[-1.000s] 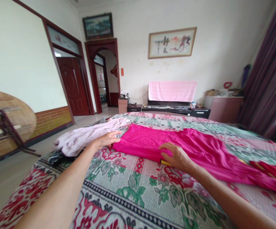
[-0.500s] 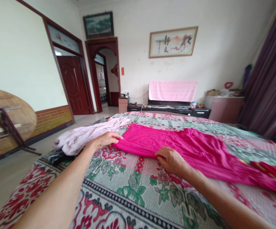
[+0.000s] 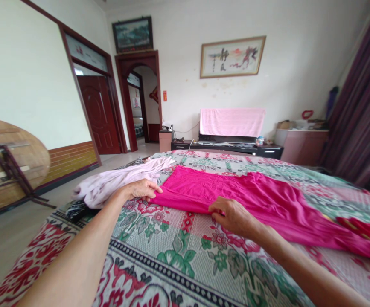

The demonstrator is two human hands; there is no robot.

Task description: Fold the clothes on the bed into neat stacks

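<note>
My left hand (image 3: pixel 141 189) is closed on the left corner of the pink garment (image 3: pixel 252 192). My right hand (image 3: pixel 232 215) seems to pinch its near edge, though the thumb is hidden. The garment lies spread flat across the middle of the frame on the floral bedspread (image 3: pixel 172 251). I'd say it is smoothed out but not yet folded. The pale lilac garment (image 3: pixel 114 183) lies heaped at centre left.

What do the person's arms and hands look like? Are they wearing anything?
The left arm and right arm are bare, with no sleeves showing right down to the picture's edge. The left hand and right hand wear no gloves. No watch or bracelet shows at either wrist, and no ring on the fingers in view.
</note>
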